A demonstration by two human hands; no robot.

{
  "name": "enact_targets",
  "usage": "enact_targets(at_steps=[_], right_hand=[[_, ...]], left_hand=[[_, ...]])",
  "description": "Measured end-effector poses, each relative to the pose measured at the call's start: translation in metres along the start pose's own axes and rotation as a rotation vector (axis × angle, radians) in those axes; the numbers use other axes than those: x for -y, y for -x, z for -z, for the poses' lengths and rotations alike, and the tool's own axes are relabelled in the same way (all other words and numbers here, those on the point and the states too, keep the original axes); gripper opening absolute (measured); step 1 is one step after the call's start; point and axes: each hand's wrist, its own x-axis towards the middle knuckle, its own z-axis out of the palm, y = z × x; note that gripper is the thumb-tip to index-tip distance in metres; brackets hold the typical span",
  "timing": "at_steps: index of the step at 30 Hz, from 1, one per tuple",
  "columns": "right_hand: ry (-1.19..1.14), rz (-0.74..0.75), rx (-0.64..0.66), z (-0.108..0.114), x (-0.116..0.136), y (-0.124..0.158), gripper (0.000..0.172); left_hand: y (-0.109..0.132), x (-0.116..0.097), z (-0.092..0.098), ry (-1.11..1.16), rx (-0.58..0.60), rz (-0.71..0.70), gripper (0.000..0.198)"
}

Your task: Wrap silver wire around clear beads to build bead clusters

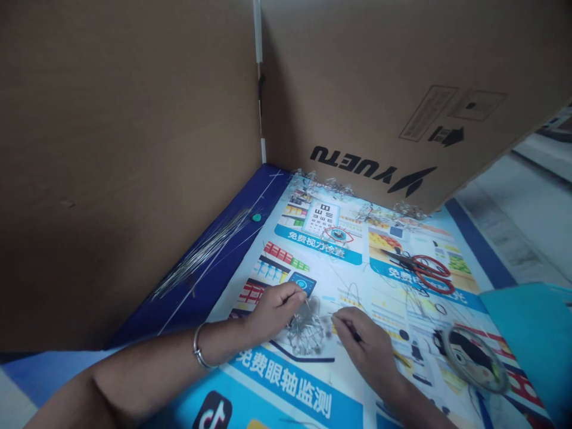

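Observation:
My left hand (279, 307) is closed in a pinch on a thin wire end at the top of a wire piece (307, 333). This piece is a rounded tangle of bent silvery wire, resting on or just above the printed sheet. Just right of it, apart from it, my right hand (364, 342) is closed around a slim tool (355, 332). Only a dark part of the tool and a thin tip by the fingertips show; its kind is hidden.
A bundle of straight wires (210, 247) lies left by a green lump (256, 217). Red-handled scissors (431, 274) and a round roll (476, 360) lie right. Small wire pieces (333, 185) line the back, along the cardboard walls (357, 89). A turquoise object (527, 339) stands right.

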Motion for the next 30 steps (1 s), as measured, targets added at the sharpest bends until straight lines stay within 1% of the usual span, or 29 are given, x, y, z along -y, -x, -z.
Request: enact_targets(at_steps=[14,22,30], right_hand=[[0.012,-0.002,0.004,0.0020,0.0035,-0.0012,0.010],[0.016,-0.001,-0.036,0.0015,0.0025,-0.0018,0.012],[-0.024,-0.034,-0.088,0.0018,0.0030,0.0020,0.010]], left_hand=[[0.0003,-0.0005,0.0001,-0.009,-0.005,-0.013,0.024],[0.0001,0.0012,0.0000,-0.013,-0.041,0.012,0.025],[-0.0007,0.0043,-0.0011,0.057,-0.065,0.073,0.024]])
